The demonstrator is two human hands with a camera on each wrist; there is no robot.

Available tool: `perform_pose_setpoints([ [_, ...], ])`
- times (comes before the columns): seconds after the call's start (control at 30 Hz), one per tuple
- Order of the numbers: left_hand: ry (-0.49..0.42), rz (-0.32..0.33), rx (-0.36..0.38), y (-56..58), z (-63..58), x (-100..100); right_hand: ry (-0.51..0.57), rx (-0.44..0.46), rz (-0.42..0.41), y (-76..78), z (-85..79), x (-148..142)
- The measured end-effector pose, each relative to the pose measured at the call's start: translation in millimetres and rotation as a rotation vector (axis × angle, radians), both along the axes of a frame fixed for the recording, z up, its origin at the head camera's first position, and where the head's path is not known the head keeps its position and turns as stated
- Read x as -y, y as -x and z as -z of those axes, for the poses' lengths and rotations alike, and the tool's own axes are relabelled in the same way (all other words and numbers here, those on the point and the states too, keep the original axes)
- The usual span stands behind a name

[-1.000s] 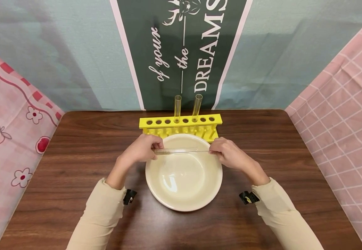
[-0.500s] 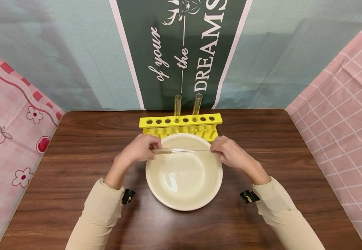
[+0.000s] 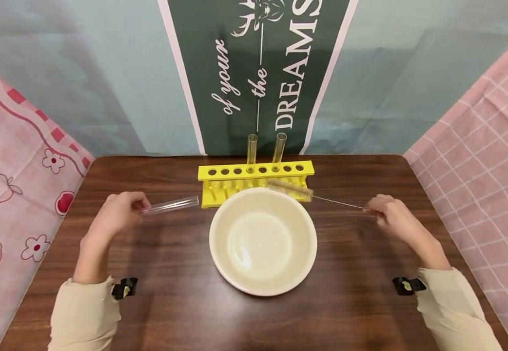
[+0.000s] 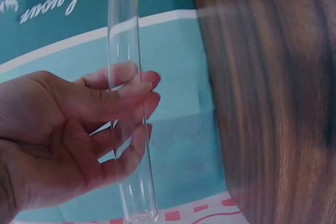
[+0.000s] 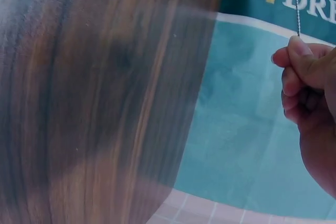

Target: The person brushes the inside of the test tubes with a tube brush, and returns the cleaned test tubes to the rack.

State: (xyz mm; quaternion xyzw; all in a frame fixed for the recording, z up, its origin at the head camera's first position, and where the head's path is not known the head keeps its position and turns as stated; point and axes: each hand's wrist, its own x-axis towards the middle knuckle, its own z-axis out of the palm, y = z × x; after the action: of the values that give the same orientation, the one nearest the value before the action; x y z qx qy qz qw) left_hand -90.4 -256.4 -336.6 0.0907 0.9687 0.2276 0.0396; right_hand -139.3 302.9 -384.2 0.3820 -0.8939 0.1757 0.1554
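To the left of the bowl, my left hand point(image 3: 120, 213) grips a clear test tube point(image 3: 172, 205) near its closed end, with the open mouth pointing right. The left wrist view shows thumb and fingers wrapped about the tube point(image 4: 126, 40). Over on the right, my right hand point(image 3: 396, 218) pinches the thin twisted-wire handle of a test tube brush point(image 3: 291, 189). Its tan bristles hang over the bowl's far rim, in front of the rack. In the right wrist view only the wire point(image 5: 297, 11) shows; the bristles are out of that view.
A cream bowl point(image 3: 263, 288) stands mid-table. Behind it is a yellow test tube rack point(image 3: 219, 171), partly hidden by the bowl, with two clear test tubes point(image 3: 251, 151) upright in it. Cloth hangings border the wooden table point(image 3: 346, 312) at the back and both sides.
The brush has come out of the test tube. My left hand has moved left with the tube, and my right hand has moved right with the brush.
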Motion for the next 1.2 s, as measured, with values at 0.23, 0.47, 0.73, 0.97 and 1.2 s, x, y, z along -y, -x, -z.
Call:
perform_pose_setpoints([
  [0.23, -0.079, -0.014, 0.002, -7.4, 2.2, -0.6, 0.086, 0.031, 0.019, -6.1, -3.2, 0.2],
  [0.47, -0.078, -0.019, -0.018, -10.8, 10.0, -7.8, 0.215, 0.112, 0.004, -12.3, -3.0, 2.9],
  [0.73, -0.086, -0.014, -0.083, -8.6, 14.9, -27.7, 0.314, 0.288, 0.022, -25.6, -22.1, 14.0],
  [0.97, -0.068, -0.016, -0.095, -7.4, 16.3, -48.3, 0.327, 0.368, -0.034, -33.3, -39.4, 31.7],
  [1.2, -0.061, 0.013, -0.104, -4.7, 15.3, -62.2, 0.323, 0.385, -0.057, -33.1, -38.2, 36.5],
])
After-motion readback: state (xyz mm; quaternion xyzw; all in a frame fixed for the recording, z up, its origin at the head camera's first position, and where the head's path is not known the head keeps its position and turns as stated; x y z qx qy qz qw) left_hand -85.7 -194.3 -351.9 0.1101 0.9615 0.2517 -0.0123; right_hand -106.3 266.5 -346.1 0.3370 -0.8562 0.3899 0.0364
